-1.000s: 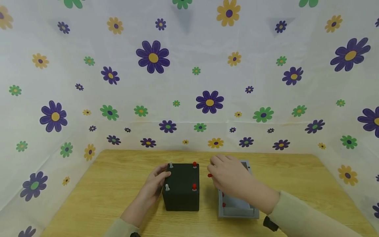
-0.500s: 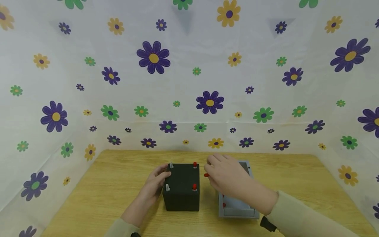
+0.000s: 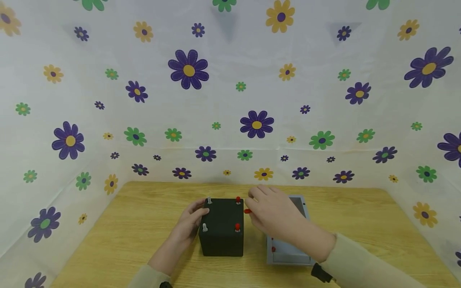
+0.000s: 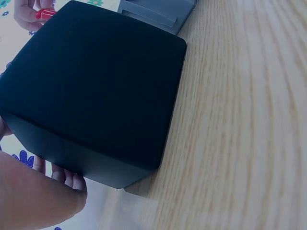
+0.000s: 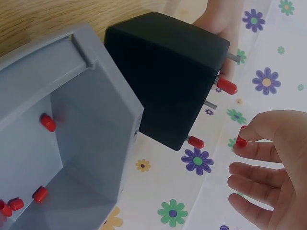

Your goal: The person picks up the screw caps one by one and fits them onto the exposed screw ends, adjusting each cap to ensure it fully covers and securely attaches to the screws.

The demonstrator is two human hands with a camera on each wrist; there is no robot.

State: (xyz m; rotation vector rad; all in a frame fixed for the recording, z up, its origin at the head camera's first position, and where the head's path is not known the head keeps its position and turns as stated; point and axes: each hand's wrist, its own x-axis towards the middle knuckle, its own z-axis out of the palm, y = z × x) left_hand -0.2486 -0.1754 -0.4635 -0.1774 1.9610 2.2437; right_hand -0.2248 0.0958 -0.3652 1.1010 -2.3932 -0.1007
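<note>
A black box (image 3: 223, 240) stands on the table with upright metal posts at its top corners. The two right posts carry red caps (image 3: 237, 227); the two left posts (image 3: 205, 227) are bare. My left hand (image 3: 185, 226) grips the box's left side, thumb over the top edge. Between thumb and index finger, my right hand (image 3: 275, 212) pinches a loose red cap (image 5: 242, 139), just right of the box's top and apart from it. The other fingers of that hand are spread in the right wrist view.
A grey bin (image 3: 291, 259) sits right of the box, partly under my right forearm. Several red caps (image 5: 48, 122) lie inside it. The wooden table (image 3: 144, 216) ends at a flowered white cloth (image 3: 230, 100) behind.
My right hand has moved left with the red cap, from over the bin to close beside the box. The left hand keeps its place on the box.
</note>
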